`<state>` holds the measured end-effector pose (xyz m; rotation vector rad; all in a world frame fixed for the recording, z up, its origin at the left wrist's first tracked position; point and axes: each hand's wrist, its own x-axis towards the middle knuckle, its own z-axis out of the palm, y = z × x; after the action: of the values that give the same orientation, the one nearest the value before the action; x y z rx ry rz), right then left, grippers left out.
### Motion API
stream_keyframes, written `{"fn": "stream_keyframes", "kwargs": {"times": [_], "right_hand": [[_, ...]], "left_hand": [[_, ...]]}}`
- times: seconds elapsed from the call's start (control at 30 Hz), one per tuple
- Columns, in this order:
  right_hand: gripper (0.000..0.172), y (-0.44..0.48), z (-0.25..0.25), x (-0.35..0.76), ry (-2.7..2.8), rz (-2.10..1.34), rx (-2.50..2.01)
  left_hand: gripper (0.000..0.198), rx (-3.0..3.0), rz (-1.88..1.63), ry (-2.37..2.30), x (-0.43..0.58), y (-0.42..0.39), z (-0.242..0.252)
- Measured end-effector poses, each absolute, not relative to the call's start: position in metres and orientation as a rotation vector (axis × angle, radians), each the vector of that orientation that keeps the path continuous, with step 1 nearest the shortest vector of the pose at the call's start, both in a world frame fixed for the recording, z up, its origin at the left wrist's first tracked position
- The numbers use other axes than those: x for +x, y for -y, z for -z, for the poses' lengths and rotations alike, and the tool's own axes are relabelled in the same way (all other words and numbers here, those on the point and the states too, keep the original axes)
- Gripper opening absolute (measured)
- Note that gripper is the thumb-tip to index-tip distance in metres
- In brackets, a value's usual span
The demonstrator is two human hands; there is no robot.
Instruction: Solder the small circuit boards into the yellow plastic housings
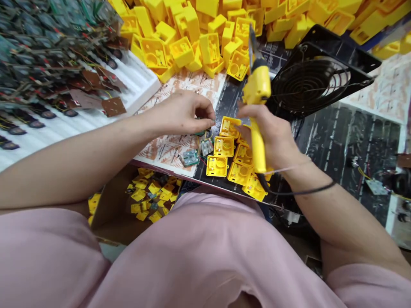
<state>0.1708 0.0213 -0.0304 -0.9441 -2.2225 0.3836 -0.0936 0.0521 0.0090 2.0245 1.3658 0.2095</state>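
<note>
My right hand is wrapped round a yellow glue gun, its dark tip pointing up and away. A black cord runs from the handle's base past my wrist. My left hand is closed, thumb and forefinger pinching a small green circuit board that they mostly hide. Just below the fingers lie another small board with grey parts and a green circuit board. Between my hands sit several open yellow plastic cases, hollow side up; the glue gun covers some of them.
Yellow cases are heaped along the back. A black fan stands at the right rear. Circuit boards with wires crowd a white foam sheet at left. Below the table edge, a cardboard box holds small yellow pieces.
</note>
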Motion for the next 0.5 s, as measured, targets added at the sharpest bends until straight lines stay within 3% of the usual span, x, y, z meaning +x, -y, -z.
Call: {"fn": "stream_keyframes", "kwargs": {"times": [0.2, 0.4, 0.5], "right_hand": [[0.032, -0.043, 0.058, 0.161, 2.434, -0.393, -0.933], [0.016, -0.012, 0.022, 0.192, 2.256, -0.185, -0.891], [0.034, 0.027, -0.007, 0.211, 2.17, -0.086, -0.929]], "left_hand": [[0.032, 2.249, -0.131, -1.335, -0.074, -0.05, -0.003], [0.035, 2.443, 0.009, -1.233, -0.067, -0.05, 0.001], [0.032, 2.494, 0.057, -1.207, -0.066, -0.051, 0.0]]}}
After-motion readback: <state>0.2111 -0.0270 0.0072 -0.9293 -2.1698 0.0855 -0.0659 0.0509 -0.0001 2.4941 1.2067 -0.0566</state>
